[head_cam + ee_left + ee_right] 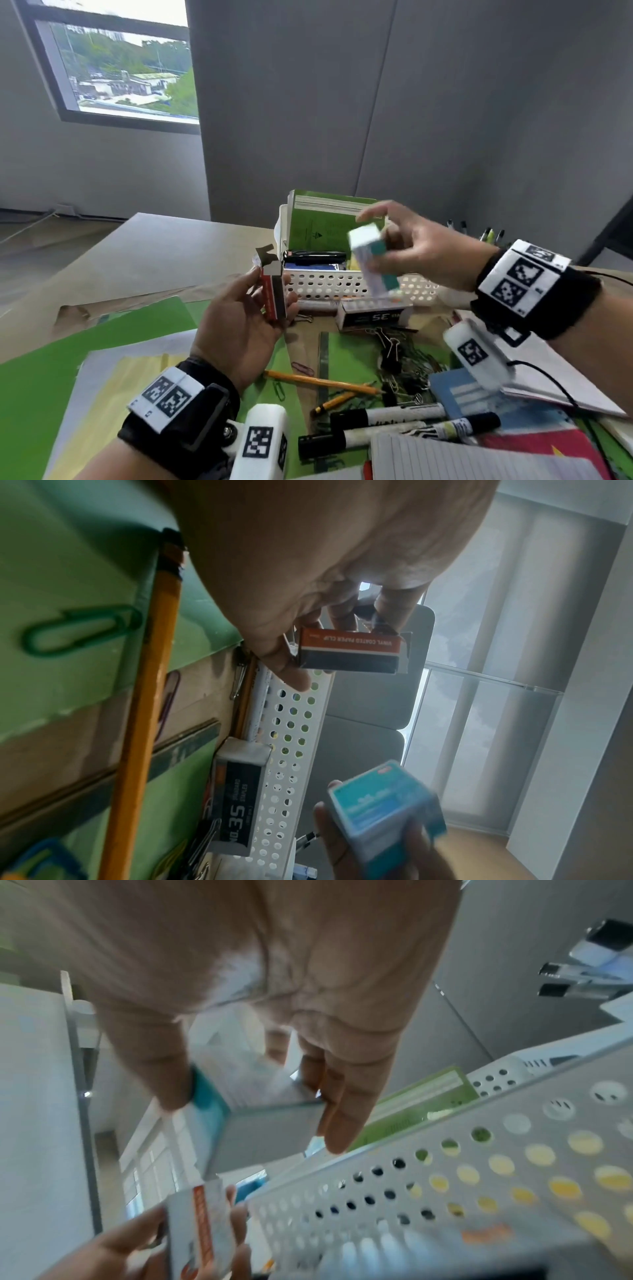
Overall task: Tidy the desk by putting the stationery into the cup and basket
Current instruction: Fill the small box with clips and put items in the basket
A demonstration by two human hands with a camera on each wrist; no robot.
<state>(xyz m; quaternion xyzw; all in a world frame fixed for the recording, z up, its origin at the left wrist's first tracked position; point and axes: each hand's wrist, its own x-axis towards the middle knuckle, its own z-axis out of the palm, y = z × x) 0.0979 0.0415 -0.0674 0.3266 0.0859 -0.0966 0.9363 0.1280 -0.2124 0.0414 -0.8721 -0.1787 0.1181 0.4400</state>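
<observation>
My left hand (pixel 260 301) holds a small red, white and black paper clip box (pixel 273 294) upright in front of the white perforated basket (pixel 329 284), its top flap open. The same box (pixel 349 650) is pinched between thumb and fingers in the left wrist view. My right hand (pixel 404 246) grips a white and teal box (pixel 371 263) in the air over the basket's front edge; this box (pixel 219 1112) is blurred. The basket holds green notebooks (pixel 318 222) and dark items. Pens (pixel 489 234) stick up behind my right wrist; their cup is hidden.
A No. 35 staples box (pixel 373 315) lies against the basket front. Binder clips (pixel 390 342), paper clips, yellow pencils (pixel 322 380), a ruler, black-capped markers (pixel 387 414), notepads and green folders (pixel 68 342) clutter the near desk. Grey partition walls stand behind.
</observation>
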